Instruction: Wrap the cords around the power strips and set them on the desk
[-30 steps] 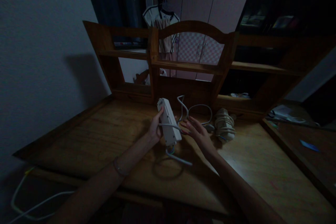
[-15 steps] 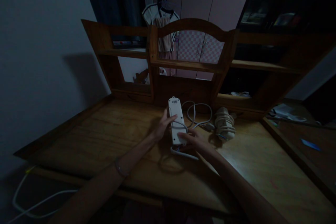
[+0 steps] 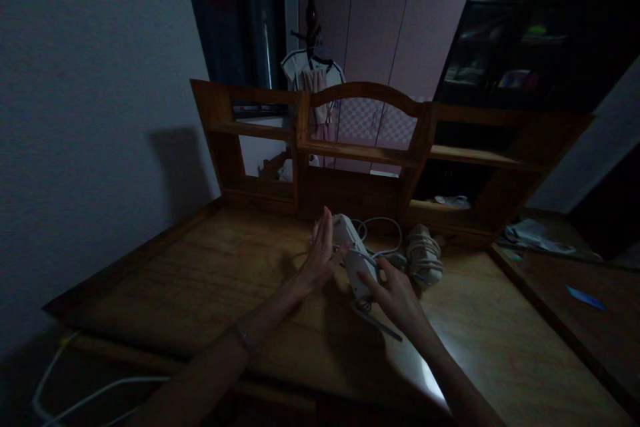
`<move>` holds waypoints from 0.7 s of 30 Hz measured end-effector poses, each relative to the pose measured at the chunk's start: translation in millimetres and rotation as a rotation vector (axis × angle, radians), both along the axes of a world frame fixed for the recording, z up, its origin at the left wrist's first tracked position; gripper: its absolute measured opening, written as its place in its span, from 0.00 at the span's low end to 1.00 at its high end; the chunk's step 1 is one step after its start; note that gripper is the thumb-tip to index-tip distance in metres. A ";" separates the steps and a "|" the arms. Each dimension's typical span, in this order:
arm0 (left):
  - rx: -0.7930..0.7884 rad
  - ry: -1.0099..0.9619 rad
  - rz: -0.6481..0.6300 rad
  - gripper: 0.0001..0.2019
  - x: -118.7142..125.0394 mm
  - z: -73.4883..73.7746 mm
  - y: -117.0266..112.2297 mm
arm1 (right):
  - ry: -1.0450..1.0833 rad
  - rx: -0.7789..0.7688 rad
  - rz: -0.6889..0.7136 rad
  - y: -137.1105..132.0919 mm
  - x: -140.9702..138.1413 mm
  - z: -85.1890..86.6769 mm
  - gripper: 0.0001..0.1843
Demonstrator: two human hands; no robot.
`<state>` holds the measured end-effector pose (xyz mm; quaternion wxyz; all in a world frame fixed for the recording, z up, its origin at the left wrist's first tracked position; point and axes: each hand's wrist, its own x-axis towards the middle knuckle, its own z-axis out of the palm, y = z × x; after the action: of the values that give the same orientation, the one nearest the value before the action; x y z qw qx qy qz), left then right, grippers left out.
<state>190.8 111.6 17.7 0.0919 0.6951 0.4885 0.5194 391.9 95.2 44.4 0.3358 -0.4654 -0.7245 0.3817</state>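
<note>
A white power strip [image 3: 356, 273] is held tilted just above the wooden desk, its far end leaning left. Its cord crosses the face, and a loop hangs below the near end. My left hand [image 3: 320, 257] is at the strip's left side, fingers stretched upward and thumb over the face by the cord; it grips the strip loosely. On the right, my right hand [image 3: 395, 290] is closed on the near half, thumb on the face and some fingers hidden beneath. To the right lies a second pale power strip [image 3: 424, 257] with its cord wound round it.
The wooden desk [image 3: 240, 260] has a shelf unit [image 3: 357, 150] along its back. Loose cord [image 3: 400, 230] loops behind the strip. A blue card [image 3: 585, 297] lies on a surface at right. White cable [image 3: 115, 383] hangs at the lower left.
The power strip has turned, its face now angled to the right. My left fingers have straightened upward along its side. The head view has tilted up, showing more of the room.
</note>
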 end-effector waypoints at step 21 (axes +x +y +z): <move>-0.129 -0.121 -0.353 0.12 -44.6 113.2 -0.7 | -0.170 0.299 0.193 -120.6 62.5 58.9 0.20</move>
<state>146.3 110.9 130.9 0.2550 0.7300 0.3849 0.5039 454.4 -25.4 103.3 0.3007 -0.3691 -0.8402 0.2595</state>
